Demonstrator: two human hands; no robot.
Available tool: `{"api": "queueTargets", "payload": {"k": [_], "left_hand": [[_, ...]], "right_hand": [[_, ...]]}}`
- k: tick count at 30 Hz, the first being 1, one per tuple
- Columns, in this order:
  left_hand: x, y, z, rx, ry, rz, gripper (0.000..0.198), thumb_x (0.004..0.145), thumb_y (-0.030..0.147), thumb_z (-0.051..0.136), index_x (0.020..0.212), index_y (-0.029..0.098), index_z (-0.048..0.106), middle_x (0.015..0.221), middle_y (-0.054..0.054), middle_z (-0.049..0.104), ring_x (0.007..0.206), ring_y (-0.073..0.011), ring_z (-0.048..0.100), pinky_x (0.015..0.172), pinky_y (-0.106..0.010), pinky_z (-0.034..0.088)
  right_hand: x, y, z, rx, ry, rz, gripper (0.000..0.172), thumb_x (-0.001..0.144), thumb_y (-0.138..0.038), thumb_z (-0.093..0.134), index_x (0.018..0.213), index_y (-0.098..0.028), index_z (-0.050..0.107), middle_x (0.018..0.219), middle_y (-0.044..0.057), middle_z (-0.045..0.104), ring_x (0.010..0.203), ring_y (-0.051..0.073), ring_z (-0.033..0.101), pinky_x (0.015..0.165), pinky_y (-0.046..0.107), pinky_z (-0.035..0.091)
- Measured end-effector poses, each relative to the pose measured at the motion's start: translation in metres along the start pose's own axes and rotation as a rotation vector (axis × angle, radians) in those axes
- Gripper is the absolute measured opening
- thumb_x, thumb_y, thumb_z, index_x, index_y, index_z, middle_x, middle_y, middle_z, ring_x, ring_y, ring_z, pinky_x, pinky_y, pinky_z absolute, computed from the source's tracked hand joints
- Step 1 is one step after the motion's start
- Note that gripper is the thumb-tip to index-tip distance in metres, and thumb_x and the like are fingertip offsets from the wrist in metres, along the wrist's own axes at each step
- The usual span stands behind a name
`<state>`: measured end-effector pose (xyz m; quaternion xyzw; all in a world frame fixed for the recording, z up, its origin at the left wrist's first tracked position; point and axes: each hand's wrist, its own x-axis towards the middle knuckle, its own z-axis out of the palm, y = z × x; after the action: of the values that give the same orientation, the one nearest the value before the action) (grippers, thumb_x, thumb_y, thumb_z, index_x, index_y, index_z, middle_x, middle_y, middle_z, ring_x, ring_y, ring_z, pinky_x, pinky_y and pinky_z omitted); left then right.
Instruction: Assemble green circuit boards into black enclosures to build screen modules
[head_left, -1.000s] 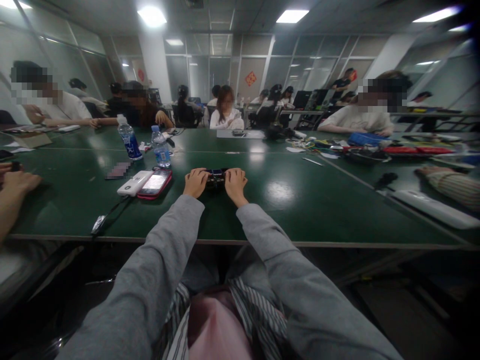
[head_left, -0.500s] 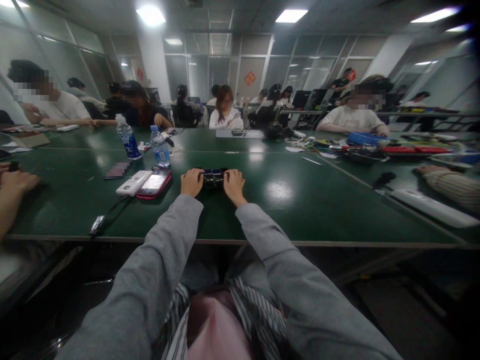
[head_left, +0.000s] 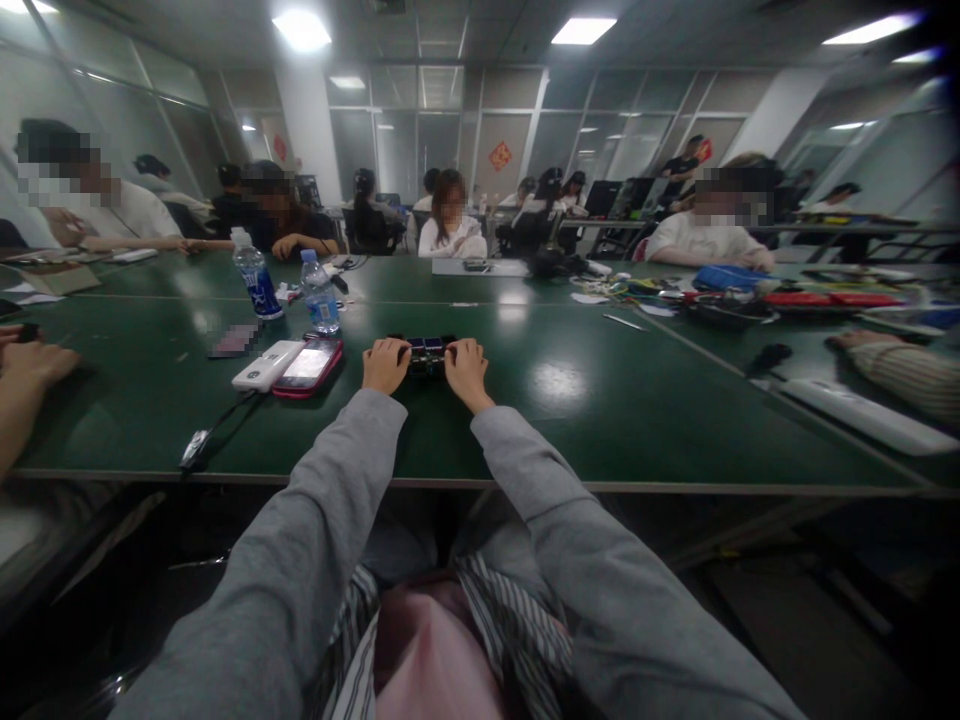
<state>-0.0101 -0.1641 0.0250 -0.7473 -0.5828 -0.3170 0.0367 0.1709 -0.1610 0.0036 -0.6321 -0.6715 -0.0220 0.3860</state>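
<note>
— Two hands on it?

— Yes. My left hand (head_left: 386, 365) is curled narrow around the left end of the small dark device (head_left: 426, 355), and my right hand (head_left: 466, 372) around the right end. It sits on the green table (head_left: 600, 400) at the centre of the frame, between my knuckles.

— How far along are you?

— Early, I'd judge. The device is gripped and lies flat with its bluish top facing up. My fingers hide both ends, so I can't tell whether anything has been pressed on or pulled off.

— What's left?

— As far as this shows, everything past holding it. No loose part of it lies beside my hands.

— And the other things?

— Untouched. The pink-cased phone (head_left: 307, 367) and the white power bank (head_left: 266, 366) lie just left of my left hand. Two water bottles (head_left: 256, 287) stand behind them, towards the upper left.
</note>
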Motion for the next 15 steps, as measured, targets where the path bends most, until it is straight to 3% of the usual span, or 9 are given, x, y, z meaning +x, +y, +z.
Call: {"api": "queueTargets", "payload": {"k": [15], "left_hand": [[-0.0004,0.0021,-0.0012,0.021,-0.012,-0.009,0.027,0.097,0.032,0.038,0.109,0.028,0.062,0.124,-0.005,0.061,0.118,-0.0251,0.046,0.097,-0.044,0.037]], "right_hand": [[0.0002,0.0003,0.001,0.003,-0.004,0.002,0.023,0.095,-0.027,0.041,0.11,-0.019,0.057,0.118,0.012,0.049,0.11,0.027,0.043,0.088,0.042,0.038]]}}
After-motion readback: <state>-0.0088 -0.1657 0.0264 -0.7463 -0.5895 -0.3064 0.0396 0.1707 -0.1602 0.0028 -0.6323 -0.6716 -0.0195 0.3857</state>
